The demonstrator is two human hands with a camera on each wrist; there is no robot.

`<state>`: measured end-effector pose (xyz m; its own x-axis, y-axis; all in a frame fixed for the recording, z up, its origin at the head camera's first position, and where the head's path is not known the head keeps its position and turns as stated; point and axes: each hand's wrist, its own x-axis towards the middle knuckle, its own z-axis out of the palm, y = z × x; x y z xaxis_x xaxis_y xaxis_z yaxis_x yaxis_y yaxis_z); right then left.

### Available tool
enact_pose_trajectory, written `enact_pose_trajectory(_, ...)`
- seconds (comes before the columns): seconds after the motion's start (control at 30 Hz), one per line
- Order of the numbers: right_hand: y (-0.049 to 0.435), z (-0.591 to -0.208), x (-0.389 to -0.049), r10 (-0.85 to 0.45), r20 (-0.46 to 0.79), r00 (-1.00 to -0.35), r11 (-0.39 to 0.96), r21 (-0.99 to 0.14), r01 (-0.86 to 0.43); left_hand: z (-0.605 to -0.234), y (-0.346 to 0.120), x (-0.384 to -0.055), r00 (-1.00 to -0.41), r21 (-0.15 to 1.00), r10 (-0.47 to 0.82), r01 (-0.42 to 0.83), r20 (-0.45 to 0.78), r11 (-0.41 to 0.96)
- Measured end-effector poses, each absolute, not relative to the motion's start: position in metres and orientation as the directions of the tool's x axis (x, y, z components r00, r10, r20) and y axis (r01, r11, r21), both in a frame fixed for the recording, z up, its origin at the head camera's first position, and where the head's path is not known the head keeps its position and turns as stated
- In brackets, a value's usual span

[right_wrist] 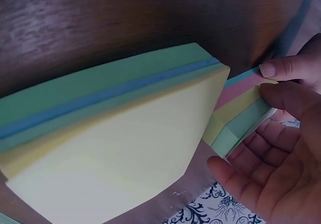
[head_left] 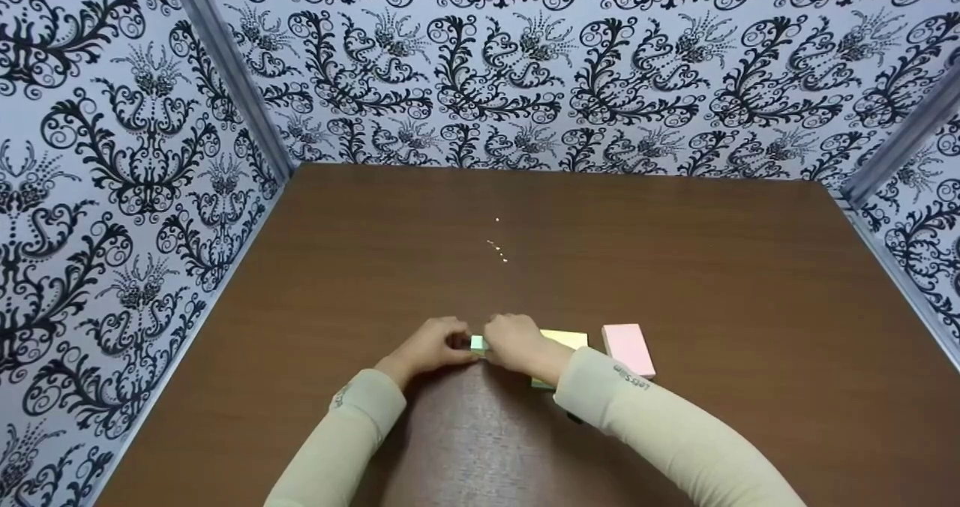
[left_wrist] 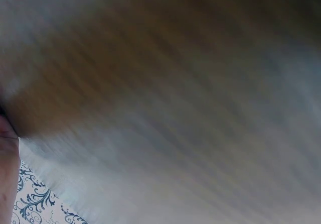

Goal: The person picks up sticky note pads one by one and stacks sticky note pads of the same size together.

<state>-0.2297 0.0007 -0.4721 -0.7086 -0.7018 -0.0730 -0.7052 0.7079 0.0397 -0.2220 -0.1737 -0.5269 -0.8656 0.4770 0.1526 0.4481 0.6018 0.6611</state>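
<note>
A small stack of sticky note pads (head_left: 478, 344) with a light green top sits between my two hands in the head view. My left hand (head_left: 431, 346) pinches its left side with thumb and fingers. From the other side, my right hand (head_left: 517, 342) grips it with curled fingers. Layers of blue, pink, yellow and green show in that small stack (right_wrist: 241, 103) in the right wrist view. Below my right wrist, partly hidden, lies a larger layered stack of sticky notes (head_left: 566, 339), yellow on top with green and blue layers beneath.
To the right of the larger stack lies a pink sticky note pad (head_left: 628, 349), close by my right sleeve (head_left: 637, 398). Several tiny white bits (head_left: 498, 249) dot the brown table (head_left: 360, 244) farther back. Patterned walls (head_left: 495, 64) enclose it. Blurred sleeve cloth (left_wrist: 175, 148) fills the left wrist view.
</note>
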Motion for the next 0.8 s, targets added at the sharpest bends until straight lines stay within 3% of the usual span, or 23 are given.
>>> enact_pose_trajectory(0.43,-0.0001,-0.4752,-0.2300,-0.715,-0.017,-0.699,0.698,0.044,-0.715,-0.5290,-0.1778,-0.2219,-0.886,0.753,0.447,0.376,0.122,0.539)
enact_pose_trajectory(0.8,0.0000,-0.4694,-0.2300,-0.680,-0.075,-0.730,0.732,-0.010,-0.681,-0.5267,-0.1767,-0.2224,-0.885,0.757,0.450,0.374,0.118,0.536)
